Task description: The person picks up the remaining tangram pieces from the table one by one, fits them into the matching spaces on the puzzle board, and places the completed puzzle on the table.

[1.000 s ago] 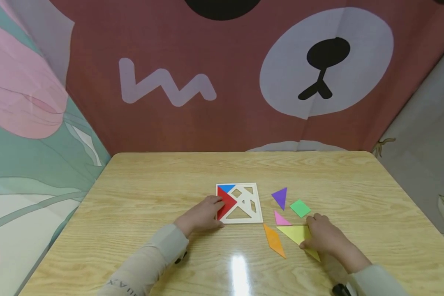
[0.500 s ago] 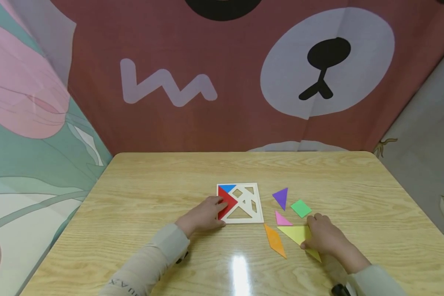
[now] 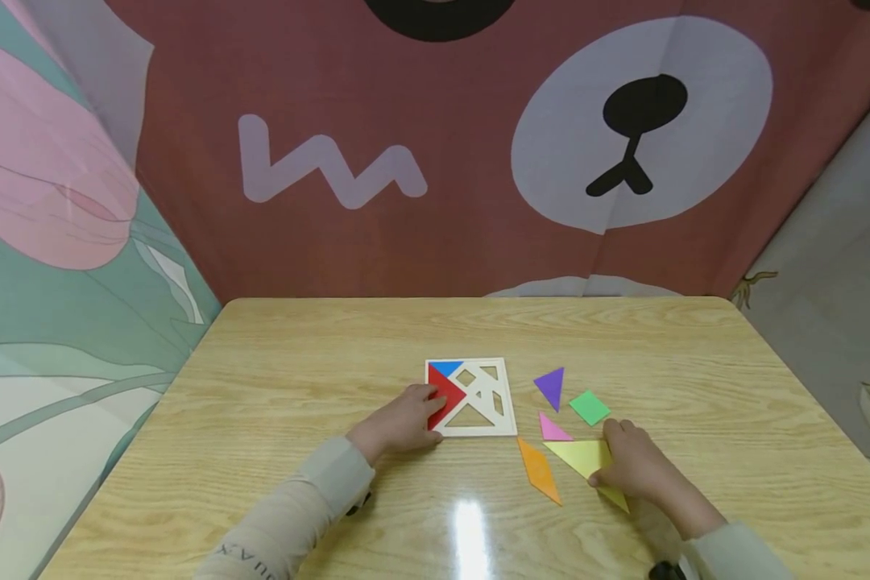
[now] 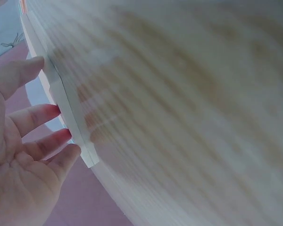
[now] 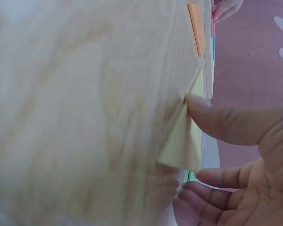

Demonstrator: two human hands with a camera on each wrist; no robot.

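Note:
A white tangram board lies on the table, with a large red triangle and a blue triangle in its cutouts. My left hand rests at the board's left side, fingers extended over the red triangle and thumb by the near corner. In the left wrist view its fingertips touch along the board's edge. On the right, a yellow triangle is pinched between the thumb and fingers of my right hand. The right wrist view shows the yellow triangle with the thumb on one edge.
Between the board and my right hand lie a purple triangle, a green square, a pink triangle and an orange parallelogram. The wooden table ends at a printed curtain behind.

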